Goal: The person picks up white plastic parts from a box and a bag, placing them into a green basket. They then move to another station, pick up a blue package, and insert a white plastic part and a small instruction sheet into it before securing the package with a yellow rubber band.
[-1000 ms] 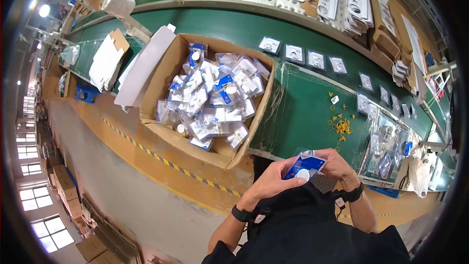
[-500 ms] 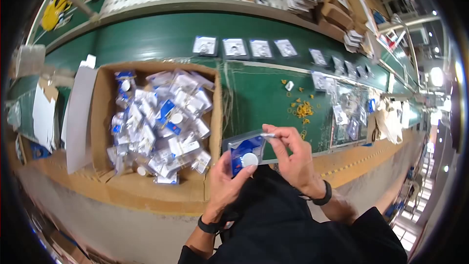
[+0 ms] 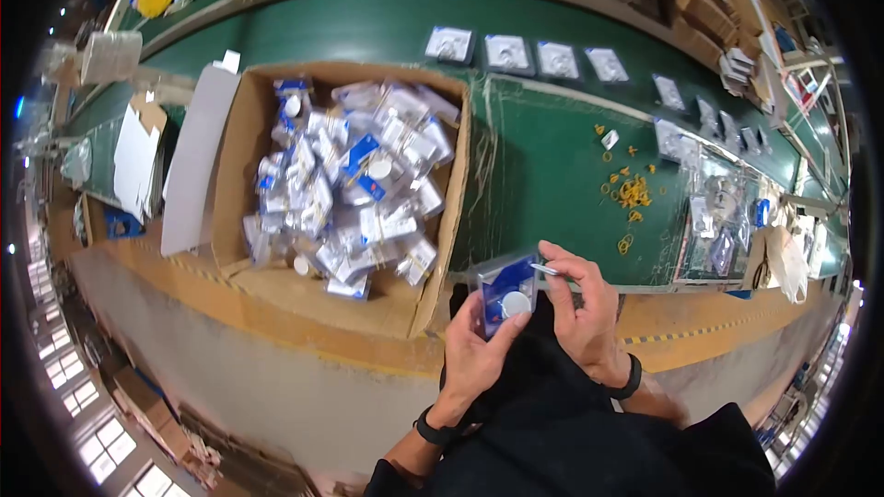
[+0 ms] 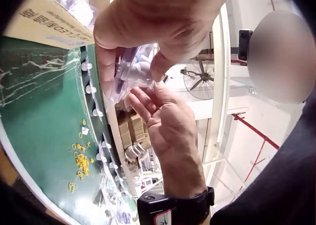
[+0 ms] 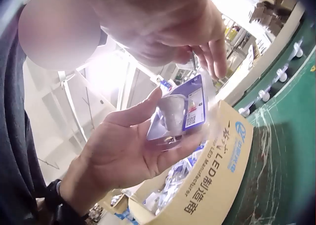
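Green worktop (image 3: 543,193): wide and scuffed, running across the scene beyond the person.
Cardboard carton (image 3: 391,313): open-topped, on the left, heaped with clear packs (image 3: 308,184) holding white and blue pieces; in the right wrist view its side is printed with dark characters, the letters "LED" and a blue logo.
White sheet (image 3: 198,166): tall, leaning just left of the carton.
Far row: flat clear packs with white inserts (image 3: 558,61), spaced apart along the green surface at the back, curving away to the right.
Left hand (image 3: 477,357): black wristband; grip clamped on the lower left of one blister pack, thumb across its front.
Right hand (image 3: 587,313): black wristband; at the pack's upper right corner, thumb and forefinger together on a slim grey piece (image 3: 545,269), too small to identify.
Blister pack (image 3: 500,287): blue card under clear plastic with a round white dome, tilted, held in front of the dark-clothed person near the worktop's front edge, right of the carton.
Yellow bands (image 3: 633,191): small loose heap on the worktop, a few strays around it.
White bit (image 3: 610,140): beside the topmost strays.
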Demonstrator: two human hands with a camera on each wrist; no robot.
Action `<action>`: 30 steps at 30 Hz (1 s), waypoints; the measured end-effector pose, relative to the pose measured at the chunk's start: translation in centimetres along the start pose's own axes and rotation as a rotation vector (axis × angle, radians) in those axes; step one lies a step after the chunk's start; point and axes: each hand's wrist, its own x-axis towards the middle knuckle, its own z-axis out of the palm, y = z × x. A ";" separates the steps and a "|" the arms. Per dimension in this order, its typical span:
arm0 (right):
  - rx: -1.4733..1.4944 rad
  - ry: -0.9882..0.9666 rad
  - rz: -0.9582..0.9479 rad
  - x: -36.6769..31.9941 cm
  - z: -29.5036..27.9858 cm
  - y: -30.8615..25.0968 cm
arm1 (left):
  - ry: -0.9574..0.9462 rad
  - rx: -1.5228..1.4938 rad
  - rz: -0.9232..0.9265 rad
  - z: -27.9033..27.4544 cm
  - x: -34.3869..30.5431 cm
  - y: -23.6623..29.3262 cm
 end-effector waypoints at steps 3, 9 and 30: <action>0.040 -0.072 -0.098 0.6 1.5 0.3 | 0.077 -0.042 0.023 -1.8 -0.8 -0.1; 0.617 -0.162 0.468 5.3 2.2 -5.2 | -0.145 -0.267 -0.085 -7.1 0.1 2.7; 0.260 -0.198 0.020 2.0 -3.9 -5.2 | -0.474 -0.273 -0.134 -3.9 -0.4 6.1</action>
